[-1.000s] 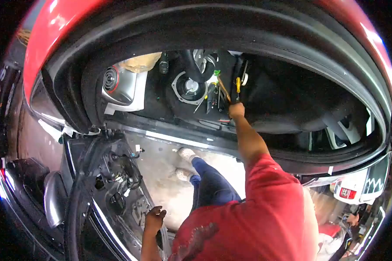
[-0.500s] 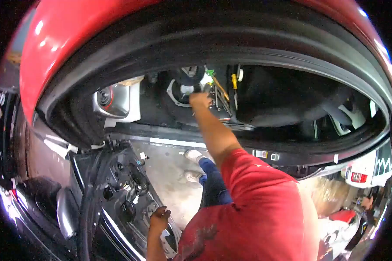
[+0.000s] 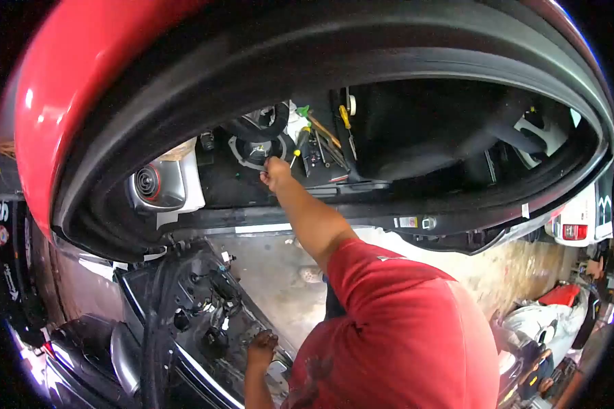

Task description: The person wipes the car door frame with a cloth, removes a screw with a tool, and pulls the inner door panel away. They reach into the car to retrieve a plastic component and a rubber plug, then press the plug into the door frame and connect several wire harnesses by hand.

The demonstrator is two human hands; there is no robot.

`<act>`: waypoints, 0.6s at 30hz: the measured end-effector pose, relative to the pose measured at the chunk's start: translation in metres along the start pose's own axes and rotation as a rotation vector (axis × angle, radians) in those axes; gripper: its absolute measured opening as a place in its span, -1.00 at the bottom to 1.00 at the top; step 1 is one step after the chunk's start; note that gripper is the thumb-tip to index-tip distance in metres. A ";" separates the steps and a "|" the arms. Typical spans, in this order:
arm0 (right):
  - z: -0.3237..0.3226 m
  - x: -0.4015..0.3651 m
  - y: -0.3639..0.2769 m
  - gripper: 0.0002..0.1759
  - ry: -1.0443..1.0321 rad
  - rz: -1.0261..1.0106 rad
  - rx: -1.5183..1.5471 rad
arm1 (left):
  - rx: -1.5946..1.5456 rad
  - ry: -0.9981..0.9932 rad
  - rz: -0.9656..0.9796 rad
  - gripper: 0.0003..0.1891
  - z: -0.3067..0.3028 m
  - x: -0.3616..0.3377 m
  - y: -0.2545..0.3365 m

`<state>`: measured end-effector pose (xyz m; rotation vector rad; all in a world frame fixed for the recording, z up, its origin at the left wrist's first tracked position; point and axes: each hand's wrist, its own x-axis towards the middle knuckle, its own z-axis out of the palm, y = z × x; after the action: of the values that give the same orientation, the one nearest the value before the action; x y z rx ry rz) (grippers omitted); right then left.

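My right hand [image 3: 277, 174] reaches into the car's footwell, at the near edge of a grey ring-shaped speaker mount [image 3: 256, 162]. Its fingers are bent together, and anything small between them is hidden. Just right of it lies a screwdriver with a black and yellow handle [image 3: 303, 138]. Several more hand tools [image 3: 329, 151] lie beside that, with a yellow-handled screwdriver [image 3: 344, 118] farther right. Lower down, my left hand [image 3: 262, 349] is held with curled fingers over the opened door [image 3: 211, 307]; whether it holds something dark I cannot make out.
The door sill [image 3: 273, 228] runs between me and the footwell. A silver and white speaker-like piece [image 3: 164, 187] stands at the left of the opening, and a black seat [image 3: 423, 129] fills the right. A white vehicle [image 3: 580, 218] and cluttered parts are behind at right.
My right hand has moved left and nearer, from over the tools to the ring's near edge, uncovering the black and yellow screwdriver. The whole view has shifted slightly. My left hand stays curled.
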<state>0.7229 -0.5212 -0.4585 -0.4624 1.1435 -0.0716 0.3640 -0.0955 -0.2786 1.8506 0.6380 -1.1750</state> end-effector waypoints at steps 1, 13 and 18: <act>-0.004 -0.002 0.000 -0.91 0.003 -0.001 0.007 | -0.021 -0.019 0.028 -0.65 0.000 -0.002 0.006; -0.135 -0.004 -0.085 -0.55 0.281 -0.859 -1.392 | 0.198 0.013 0.529 -0.60 0.041 0.080 0.004; -0.179 0.037 -0.109 -0.32 0.262 -0.575 -1.592 | 0.437 0.011 0.621 -0.61 0.077 0.090 0.143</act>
<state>0.5989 -0.6876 -0.5073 -2.2351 1.0931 0.3237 0.4757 -0.2373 -0.3229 2.1887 -0.2177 -0.9202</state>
